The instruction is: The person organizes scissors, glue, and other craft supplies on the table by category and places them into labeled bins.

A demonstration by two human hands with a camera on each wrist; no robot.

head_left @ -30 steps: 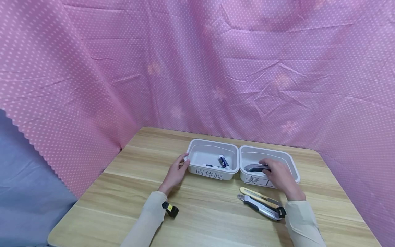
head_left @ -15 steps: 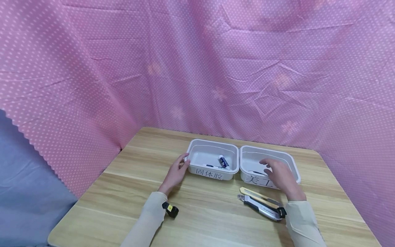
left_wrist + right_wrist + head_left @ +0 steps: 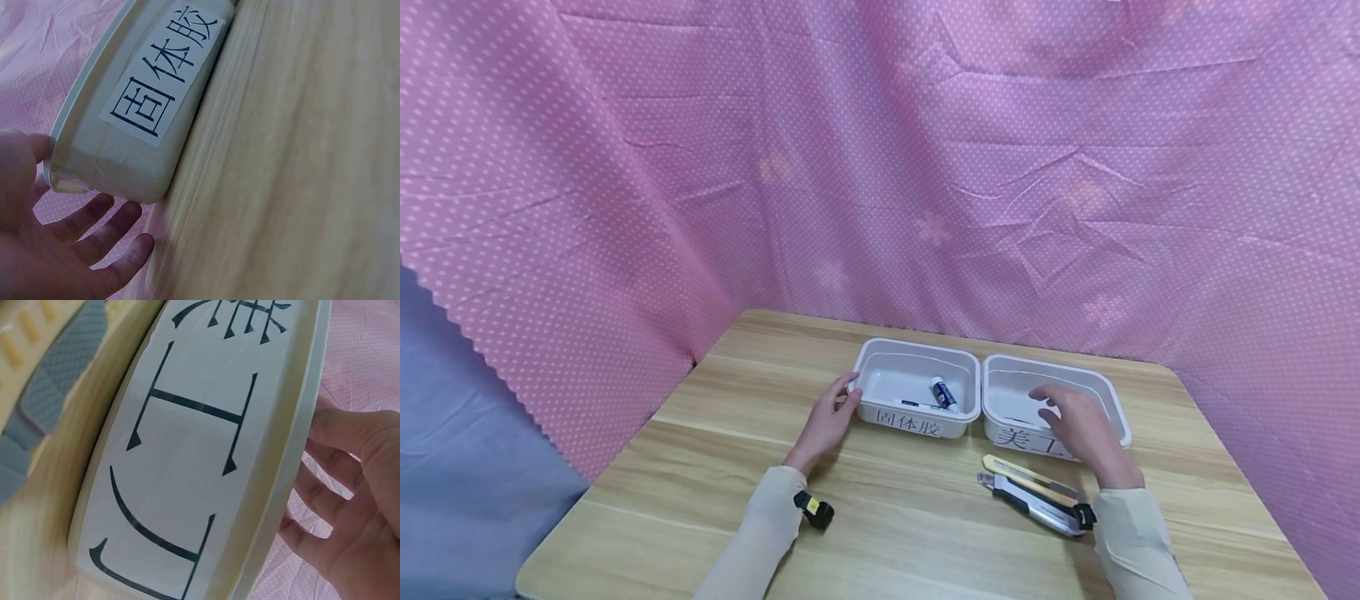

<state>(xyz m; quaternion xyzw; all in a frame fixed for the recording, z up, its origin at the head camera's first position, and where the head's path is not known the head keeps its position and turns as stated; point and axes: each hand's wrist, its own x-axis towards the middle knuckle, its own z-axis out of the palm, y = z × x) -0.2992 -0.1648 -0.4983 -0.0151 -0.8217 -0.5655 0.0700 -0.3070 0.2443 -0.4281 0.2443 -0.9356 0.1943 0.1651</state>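
Observation:
At the left end of a white bin (image 3: 880, 414), my left hand (image 3: 827, 423) rests against the rim, its fingers loosely extended in the left wrist view. That bin holds a blue glue stick (image 3: 942, 392) and a slim white-and-dark item (image 3: 928, 407) by the front wall. My right hand (image 3: 1081, 429) is over a second white bin (image 3: 1007, 429), fingers relaxed and holding nothing. A dark object's edge (image 3: 1021, 420) shows inside it, the rest hidden by the front wall. A yellow utility knife (image 3: 1026, 477) and a silver-and-black utility knife (image 3: 1037, 506) lie in front of it.
Both bins stand side by side on a wooden table (image 3: 880, 517), with Chinese-character labels on their fronts. A pink dotted curtain (image 3: 880, 167) hangs behind the table. Wrist cameras are strapped to both arms.
A dark utility knife, held by my right hand a second ago, has been let go and dropped into the right bin. My left hand has stayed where it was.

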